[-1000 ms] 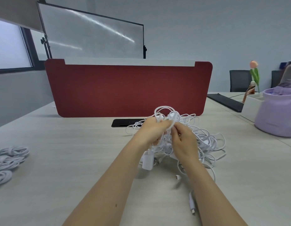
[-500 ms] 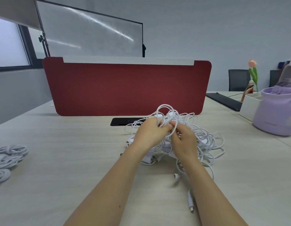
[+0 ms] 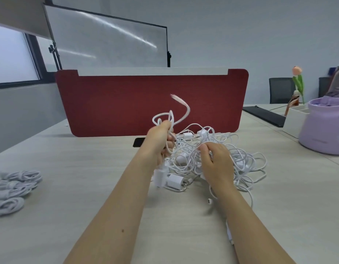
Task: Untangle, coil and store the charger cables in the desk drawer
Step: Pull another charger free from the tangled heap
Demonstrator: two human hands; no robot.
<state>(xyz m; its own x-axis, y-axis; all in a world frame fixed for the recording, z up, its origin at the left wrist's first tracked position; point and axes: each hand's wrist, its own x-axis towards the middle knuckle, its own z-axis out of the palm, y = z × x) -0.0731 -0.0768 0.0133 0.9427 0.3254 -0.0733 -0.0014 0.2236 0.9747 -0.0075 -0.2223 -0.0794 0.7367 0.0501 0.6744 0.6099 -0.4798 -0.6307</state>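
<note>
A tangled heap of white charger cables (image 3: 227, 157) with several plug adapters (image 3: 173, 181) lies on the pale wooden desk (image 3: 88, 168) in front of me. My left hand (image 3: 161, 138) grips a loop of one white cable (image 3: 181, 117) and holds it above the heap; its free end curls up, blurred, against the red divider. My right hand (image 3: 216, 161) rests on the heap with fingers curled into the strands. Several coiled white cables (image 3: 14, 187) lie at the desk's left edge. No drawer is in view.
A red desk divider (image 3: 151, 101) stands behind the heap, with a black slot (image 3: 139, 142) at its foot. A lilac container (image 3: 324, 126), a white organiser (image 3: 294, 115) and a tulip (image 3: 298, 80) stand at the right. A connector (image 3: 229, 235) lies by my right forearm.
My hands have parted. The left hand has pulled a cable loop up and left out of the heap, its end whipping upward. The right hand has dropped onto the tangle.
</note>
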